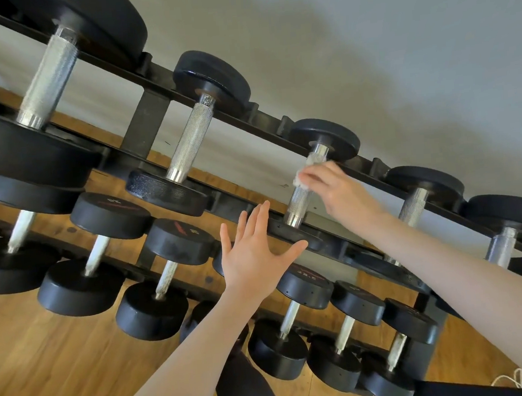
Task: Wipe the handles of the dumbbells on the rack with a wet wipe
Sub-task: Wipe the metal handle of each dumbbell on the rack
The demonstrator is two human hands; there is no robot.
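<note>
Wipe (pixel 302 174): white, bunched, pinched in right hand (pixel 334 189) against upper part of metal handle (pixel 303 191) on top-shelf dumbbell.
Right hand: fingers curled round wipe, beside handle on its right.
Left hand (pixel 255 254): fingers straight and spread, holding nothing, palm against near black weight head below that handle.
Rack (pixel 147 119): black, tilted; further dumbbells left and right, lower rows nearer.
Floor (pixel 48 370): wood.

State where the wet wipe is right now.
In the head view, right of centre, the wipe is pinched in the right hand against the upper part of a top-row dumbbell handle, above the open left hand.
</note>
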